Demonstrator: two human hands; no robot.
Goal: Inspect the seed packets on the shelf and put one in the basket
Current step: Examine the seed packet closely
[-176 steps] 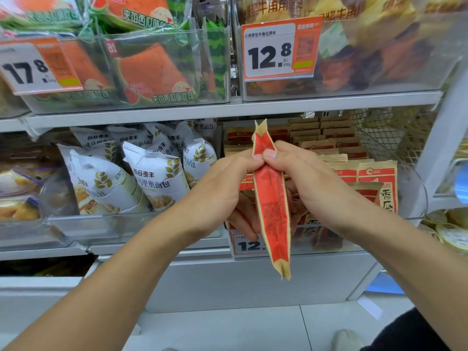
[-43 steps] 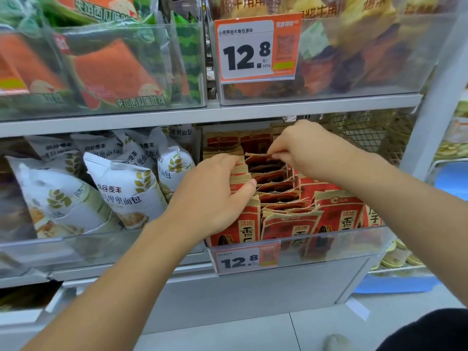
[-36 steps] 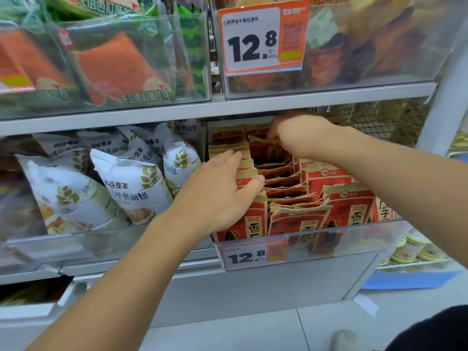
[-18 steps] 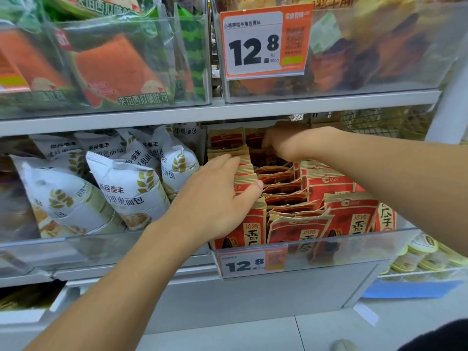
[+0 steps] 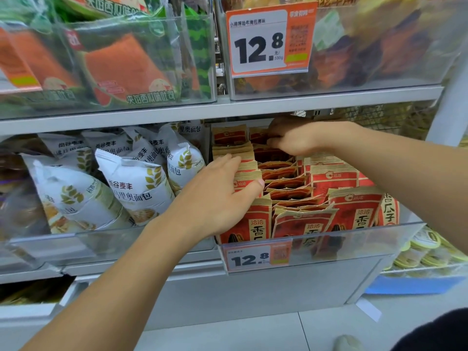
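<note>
Red and tan seed packets (image 5: 352,214) stand in rows inside a clear plastic bin (image 5: 354,244) on the middle shelf. My left hand (image 5: 220,196) lies flat against the left row of packets, fingers straight, thumb over a packet top. My right hand (image 5: 291,138) reaches deep to the back of the bin under the upper shelf, fingers curled over the tops of the rear packets (image 5: 258,138). Whether it pinches one I cannot tell. No basket is in view.
White bread bags (image 5: 131,188) fill the bin to the left. Above, clear bins hold watermelon toast bags (image 5: 121,67) and a 12.8 price tag (image 5: 268,41). The upper shelf edge (image 5: 228,110) sits just over my right hand. Wire mesh (image 5: 379,115) lies behind.
The packet held up in both hands earlier is back among the rows. My right hand has slid further toward the rear of the bin; my left hand stays pressed on the left row.
</note>
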